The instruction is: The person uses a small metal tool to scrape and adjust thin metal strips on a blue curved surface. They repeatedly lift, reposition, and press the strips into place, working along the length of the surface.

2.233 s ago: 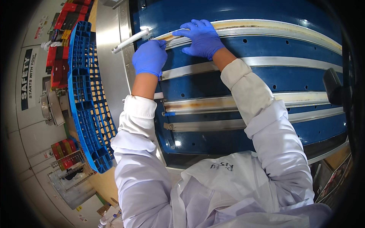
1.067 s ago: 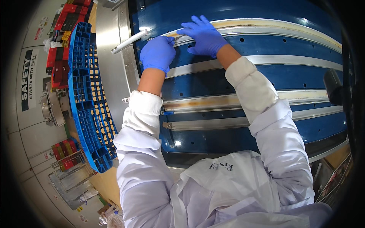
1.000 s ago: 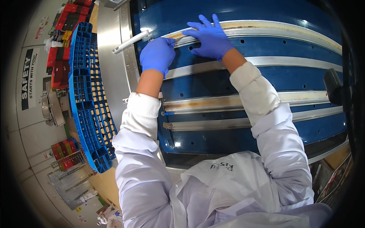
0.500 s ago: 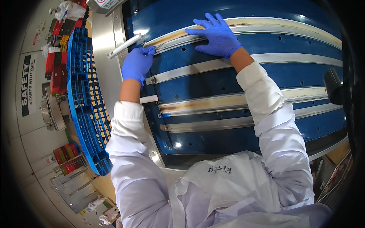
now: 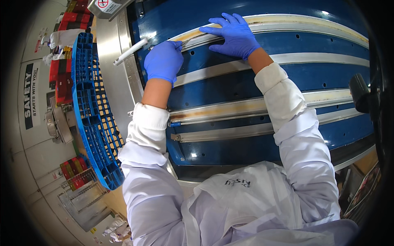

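Across the blue panel [image 5: 213, 90] run long metal bars; the far one [image 5: 283, 26] carries a pale strip with brown scorch-like stains. My right hand [image 5: 237, 37], in a blue glove, lies on this far bar with its fingers spread. At the bar's left end is my left hand [image 5: 165, 61], also gloved, with fingers curled together; whatever they pinch is hidden beneath them. Below it, a plain metal bar [image 5: 213, 71] crosses the panel. Nearer to me are another stained bar [image 5: 230, 110] and a plain bar with an end clip [image 5: 223, 133].
A white rod [image 5: 130, 52] sticks out at the panel's left edge, beside a steel frame [image 5: 107, 45]. A blue plastic pallet [image 5: 88, 110] stands farther left. At the right is a black knob-like part [image 5: 359, 93]. People in white [image 5: 67, 39] are in the left background.
My left hand has shifted right along the bar's end, its forearm now covering the lower white rod. My right hand stays spread on the bar, almost unmoved.
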A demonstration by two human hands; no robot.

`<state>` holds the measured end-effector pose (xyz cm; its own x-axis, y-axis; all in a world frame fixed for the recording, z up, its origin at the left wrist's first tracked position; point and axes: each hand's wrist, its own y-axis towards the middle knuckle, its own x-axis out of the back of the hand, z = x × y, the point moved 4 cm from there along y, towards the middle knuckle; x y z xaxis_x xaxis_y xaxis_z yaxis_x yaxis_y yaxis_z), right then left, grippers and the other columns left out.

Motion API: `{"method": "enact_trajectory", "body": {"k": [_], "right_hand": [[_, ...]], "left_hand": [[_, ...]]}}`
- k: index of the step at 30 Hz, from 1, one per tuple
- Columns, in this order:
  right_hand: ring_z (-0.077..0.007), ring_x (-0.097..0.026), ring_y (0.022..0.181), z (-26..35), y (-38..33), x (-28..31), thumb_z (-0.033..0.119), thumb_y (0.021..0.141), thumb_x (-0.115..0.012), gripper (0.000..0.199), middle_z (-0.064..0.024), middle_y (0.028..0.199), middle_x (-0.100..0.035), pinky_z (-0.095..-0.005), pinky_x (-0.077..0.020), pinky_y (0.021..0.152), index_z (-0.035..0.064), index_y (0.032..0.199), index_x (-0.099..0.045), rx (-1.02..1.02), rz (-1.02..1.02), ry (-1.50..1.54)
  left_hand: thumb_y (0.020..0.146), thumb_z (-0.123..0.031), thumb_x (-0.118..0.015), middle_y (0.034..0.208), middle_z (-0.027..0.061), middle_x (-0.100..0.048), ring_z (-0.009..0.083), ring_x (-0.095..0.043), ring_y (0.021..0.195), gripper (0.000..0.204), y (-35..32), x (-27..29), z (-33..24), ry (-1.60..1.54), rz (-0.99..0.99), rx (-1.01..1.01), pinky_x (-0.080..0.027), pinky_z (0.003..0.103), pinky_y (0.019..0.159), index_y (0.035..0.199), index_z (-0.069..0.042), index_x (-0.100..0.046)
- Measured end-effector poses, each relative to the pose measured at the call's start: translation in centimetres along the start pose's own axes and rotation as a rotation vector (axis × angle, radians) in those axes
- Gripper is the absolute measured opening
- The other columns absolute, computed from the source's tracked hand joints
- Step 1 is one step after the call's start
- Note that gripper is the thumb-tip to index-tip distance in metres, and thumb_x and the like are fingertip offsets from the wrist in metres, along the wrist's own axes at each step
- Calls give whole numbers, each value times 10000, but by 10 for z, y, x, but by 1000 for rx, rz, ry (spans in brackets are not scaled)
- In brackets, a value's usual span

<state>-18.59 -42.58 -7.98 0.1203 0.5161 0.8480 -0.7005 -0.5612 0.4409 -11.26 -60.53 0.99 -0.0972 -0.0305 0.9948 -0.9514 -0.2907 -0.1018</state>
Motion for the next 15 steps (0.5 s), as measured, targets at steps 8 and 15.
{"method": "enact_trajectory", "body": {"k": [8, 15], "right_hand": [[-338, -412, 1344, 0, 0, 0, 505, 750, -724, 566, -23, 1383, -534, -474, -220, 1175, 429, 1294, -588, -32, 11, 31], [-329, -402, 1355, -1, 1, -1, 483, 747, -726, 569, -14, 1402, -519, -479, -204, 1183, 438, 1296, -583, -60, 52, 62]], "left_hand": [[928, -364, -587, 989, 74, -723, 273, -693, 916, 248, 2, -1, -12, -42, 54, 78, -536, 381, 815, 1088, -244, -735], [921, -375, -594, 1022, 100, -716, 292, -687, 942, 251, 4, -3, -22, -97, 52, 64, -529, 388, 845, 1083, -249, -738]]}}
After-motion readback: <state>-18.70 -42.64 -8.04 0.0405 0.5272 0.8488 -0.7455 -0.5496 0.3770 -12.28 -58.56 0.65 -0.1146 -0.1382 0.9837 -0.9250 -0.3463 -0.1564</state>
